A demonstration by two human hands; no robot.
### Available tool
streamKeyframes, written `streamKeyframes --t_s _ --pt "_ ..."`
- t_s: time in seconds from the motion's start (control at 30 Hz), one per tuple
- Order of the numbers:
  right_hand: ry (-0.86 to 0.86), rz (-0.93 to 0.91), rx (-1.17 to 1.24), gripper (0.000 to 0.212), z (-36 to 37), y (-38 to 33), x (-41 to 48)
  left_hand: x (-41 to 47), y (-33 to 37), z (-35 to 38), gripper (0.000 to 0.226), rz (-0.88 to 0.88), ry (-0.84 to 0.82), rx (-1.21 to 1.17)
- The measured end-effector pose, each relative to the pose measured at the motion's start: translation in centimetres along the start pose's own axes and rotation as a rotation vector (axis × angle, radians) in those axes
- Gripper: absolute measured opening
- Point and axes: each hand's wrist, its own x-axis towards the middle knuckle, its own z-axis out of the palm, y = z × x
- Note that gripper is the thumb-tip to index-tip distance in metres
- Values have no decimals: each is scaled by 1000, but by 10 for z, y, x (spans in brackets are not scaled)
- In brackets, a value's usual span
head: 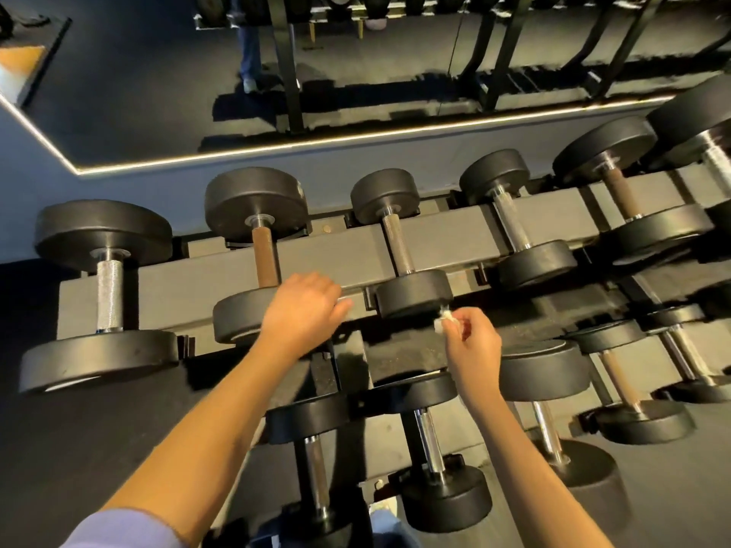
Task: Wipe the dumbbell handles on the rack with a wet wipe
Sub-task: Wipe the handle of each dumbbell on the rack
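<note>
Your right hand (470, 344) pinches small white wet wipe (442, 321) at fingertips. Wipe sits just under near head of knurled-handle dumbbell (397, 243).

Your left hand (302, 314), fingers relaxed, rests on near edge of rack rail (340, 247), covering near end of brown-handle dumbbell (265, 251). Hands apart.

Left of left hand: large silver-handle dumbbell (110, 294). Right of right hand: more dumbbells along rail. Below hands: lower tier, chrome-handle dumbbell (427, 437). Beyond rack: mirror (158, 112), lit edge.
</note>
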Motion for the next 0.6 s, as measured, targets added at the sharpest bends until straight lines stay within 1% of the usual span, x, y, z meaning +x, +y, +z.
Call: streamKeyframes --t_s 0.07,0.1,0.13,0.2,0.23,0.27,0.3,0.33,0.5,0.6 --pt "-9 -13 -36 11 -5 20 -15 -13 29 14 35 87 -65 17" --pt "-22 -9 -52 13 -8 29 -22 -20 43 23 35 114 -115 -13" --pt "-43 13 -65 13 -9 38 -29 -27 55 34 40 125 -167 -74" --pt "-81 82 -99 14 -10 56 -45 -42 76 59 58 131 -247 -194" --pt "-96 114 -120 14 -10 66 -53 -49 85 71 57 128 -286 -226" --pt "-110 138 -128 14 -10 75 -62 -56 93 82 50 129 -321 -239" --pt "-122 166 -123 13 -9 82 -71 -63 100 94 44 141 -334 -248" --pt "-131 191 -115 12 -9 89 -80 -70 106 105 44 153 -326 -260" --pt "-112 280 -191 4 -3 113 -123 -95 116 154 48 166 -331 -263" --pt "-105 318 -205 3 -1 132 -143 -115 121 183 47 171 -378 -278"
